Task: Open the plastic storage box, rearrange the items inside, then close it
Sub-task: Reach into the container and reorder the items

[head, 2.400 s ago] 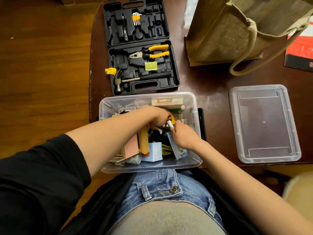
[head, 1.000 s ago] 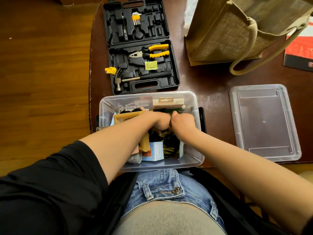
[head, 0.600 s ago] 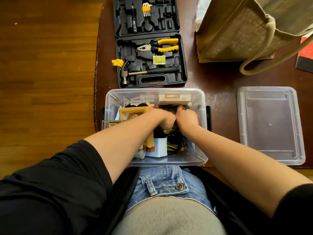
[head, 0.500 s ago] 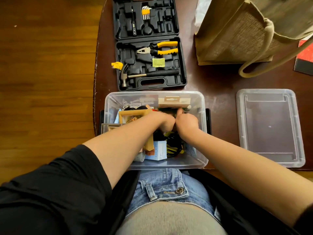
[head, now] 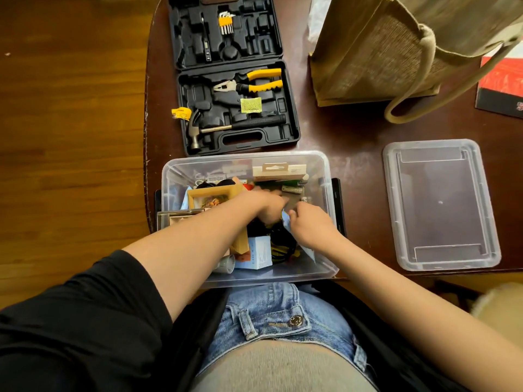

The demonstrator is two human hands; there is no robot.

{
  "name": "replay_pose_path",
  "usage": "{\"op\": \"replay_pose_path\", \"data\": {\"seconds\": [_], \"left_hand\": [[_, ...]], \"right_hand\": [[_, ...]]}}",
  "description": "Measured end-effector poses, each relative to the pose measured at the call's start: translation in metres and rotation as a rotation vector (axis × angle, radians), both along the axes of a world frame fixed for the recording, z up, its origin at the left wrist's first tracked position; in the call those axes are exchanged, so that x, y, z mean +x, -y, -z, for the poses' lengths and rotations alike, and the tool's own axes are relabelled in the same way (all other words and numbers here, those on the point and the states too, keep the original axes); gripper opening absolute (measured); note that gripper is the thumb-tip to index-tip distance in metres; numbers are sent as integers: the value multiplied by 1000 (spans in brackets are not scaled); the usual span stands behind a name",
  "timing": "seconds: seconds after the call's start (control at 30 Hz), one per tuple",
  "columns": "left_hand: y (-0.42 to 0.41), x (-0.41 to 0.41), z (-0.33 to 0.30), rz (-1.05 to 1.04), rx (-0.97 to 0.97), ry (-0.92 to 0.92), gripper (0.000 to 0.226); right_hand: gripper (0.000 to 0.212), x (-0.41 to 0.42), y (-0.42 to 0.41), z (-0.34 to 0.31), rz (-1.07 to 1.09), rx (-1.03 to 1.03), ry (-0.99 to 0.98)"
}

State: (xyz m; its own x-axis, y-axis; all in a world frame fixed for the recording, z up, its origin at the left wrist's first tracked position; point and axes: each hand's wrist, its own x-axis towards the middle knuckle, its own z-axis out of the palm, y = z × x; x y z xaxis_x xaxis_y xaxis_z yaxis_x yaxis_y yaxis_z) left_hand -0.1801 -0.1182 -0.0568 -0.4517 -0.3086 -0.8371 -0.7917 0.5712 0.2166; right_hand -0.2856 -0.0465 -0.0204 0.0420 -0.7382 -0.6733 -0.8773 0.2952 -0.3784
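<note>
The clear plastic storage box (head: 243,157) stands open at the table's near edge, in front of my lap. Its clear lid (head: 440,205) lies flat on the table to the right. Inside are a wooden picture frame (head: 215,193), a cardboard hang-tag pack (head: 278,171), a green battery (head: 293,189), a small pale blue carton (head: 259,253) and a black and yellow cable (head: 280,244). My left hand (head: 266,206) is curled down among the items in the middle; what it holds is hidden. My right hand (head: 308,224) pinches the edge of a blue and white packet (head: 285,219).
Behind the box lies an open black tool case (head: 235,142) with yellow pliers (head: 254,82), a hammer (head: 226,127) and hex keys (head: 225,22). A jute bag (head: 396,46) stands at the back right beside a red and black book (head: 501,83). The table's left edge (head: 146,108) borders wooden floor.
My two hands, pressed together in the box's middle, have parted a little. The right hand has drawn back toward the near right with the packet. The view has shifted slightly.
</note>
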Motion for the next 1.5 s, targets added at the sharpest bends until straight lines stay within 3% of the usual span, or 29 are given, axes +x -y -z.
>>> {"op": "replay_pose_path", "data": {"seconds": [0.03,0.17,0.27,0.53,0.77,0.93,1.13,1.5], "left_hand": [[0,0,1,-13,-6,0,74],[-2,0,4,-102,-27,-25,81],[-2,1,5,-119,-31,-40,90],[-3,-3,10,-91,-67,-35,83],[-4,-3,7,-75,-86,-40,77],[-7,-3,-3,-7,-94,-33,63],[-10,-2,-9,72,-137,-14,43],[-9,0,-3,-14,-83,-58,66]], "right_hand": [[10,1,-1,2,73,40,29],[61,6,-1,17,263,131,19],[74,10,5,28,292,147,-21],[36,15,10,39,298,144,-44],[55,15,13,43,417,174,-16],[46,21,19,42,353,172,-78],[42,22,14,43,192,21,-142],[38,10,0,44,175,-69,58]]}}
